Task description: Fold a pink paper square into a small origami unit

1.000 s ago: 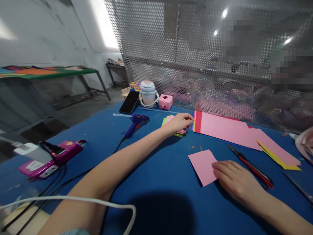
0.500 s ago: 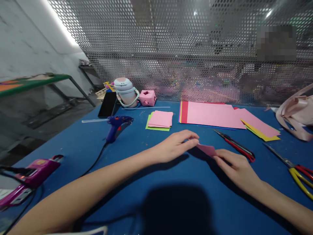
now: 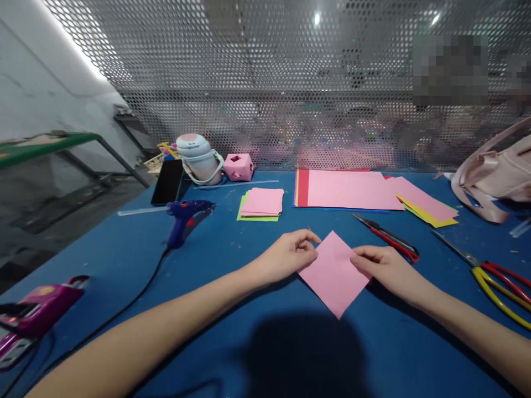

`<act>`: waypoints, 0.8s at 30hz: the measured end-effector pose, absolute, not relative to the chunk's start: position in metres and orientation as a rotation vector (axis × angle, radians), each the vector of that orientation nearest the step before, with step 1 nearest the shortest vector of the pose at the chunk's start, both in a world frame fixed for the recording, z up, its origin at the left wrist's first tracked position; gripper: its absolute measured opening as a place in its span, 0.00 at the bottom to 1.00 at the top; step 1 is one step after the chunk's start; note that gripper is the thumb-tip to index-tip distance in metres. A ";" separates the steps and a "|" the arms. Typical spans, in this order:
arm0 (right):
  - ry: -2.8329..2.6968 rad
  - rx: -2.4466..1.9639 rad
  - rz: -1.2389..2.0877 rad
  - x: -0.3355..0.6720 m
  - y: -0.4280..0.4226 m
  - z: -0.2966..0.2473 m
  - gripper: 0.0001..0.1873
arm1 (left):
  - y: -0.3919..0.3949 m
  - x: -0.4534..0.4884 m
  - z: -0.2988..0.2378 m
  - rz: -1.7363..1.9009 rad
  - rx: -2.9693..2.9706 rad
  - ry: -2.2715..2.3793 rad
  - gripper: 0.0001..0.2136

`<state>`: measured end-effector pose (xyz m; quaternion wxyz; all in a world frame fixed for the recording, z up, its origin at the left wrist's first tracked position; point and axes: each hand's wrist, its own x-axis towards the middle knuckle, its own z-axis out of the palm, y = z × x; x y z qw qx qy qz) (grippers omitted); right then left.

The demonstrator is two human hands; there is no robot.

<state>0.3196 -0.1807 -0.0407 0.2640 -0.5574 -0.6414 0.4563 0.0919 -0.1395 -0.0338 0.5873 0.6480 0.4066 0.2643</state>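
A square of pink paper [image 3: 334, 276] is held like a diamond just above the blue table, one corner towards me. My right hand [image 3: 388, 271] pinches it near its right corner, thumb on top. At the left corner, my left hand [image 3: 290, 257] has its fingers curled with the thumb and fingertips at the paper's edge. Beyond my left hand lies a stack of pink and green paper squares [image 3: 263, 202]. A red-handled craft knife [image 3: 392, 240] rests past my right hand.
On the left are a blue glue gun [image 3: 179, 221], a purple power strip [image 3: 37, 315], a phone [image 3: 167, 182], a bottle [image 3: 199, 157] and a pink paper box [image 3: 238, 167]. Coloured sheets [image 3: 352, 189] lie at the back. Scissors [image 3: 477, 266] and a bag [image 3: 498, 171] are at the right.
The pink paper, seen nearly edge-on before, now faces up as a diamond between my hands. My hands stay at its two sides. The whole view has shifted slightly.
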 end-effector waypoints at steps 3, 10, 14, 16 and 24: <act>-1.833 -1.490 1.211 0.319 -0.179 -0.040 0.16 | -0.143 0.097 -0.035 0.612 1.465 0.958 0.15; -1.712 -1.431 1.224 0.319 -0.178 -0.044 0.21 | -0.146 0.106 -0.043 0.673 1.198 0.948 0.08; -1.475 -1.423 1.202 0.318 -0.177 -0.051 0.30 | -0.152 0.109 -0.050 0.784 1.032 0.951 0.09; -1.457 -1.389 1.159 0.318 -0.177 -0.052 0.31 | -0.156 0.110 -0.051 0.760 1.046 0.931 0.08; -1.909 -1.401 0.658 0.322 -0.180 -0.055 0.23 | -0.148 0.098 -0.057 0.810 1.960 1.089 0.06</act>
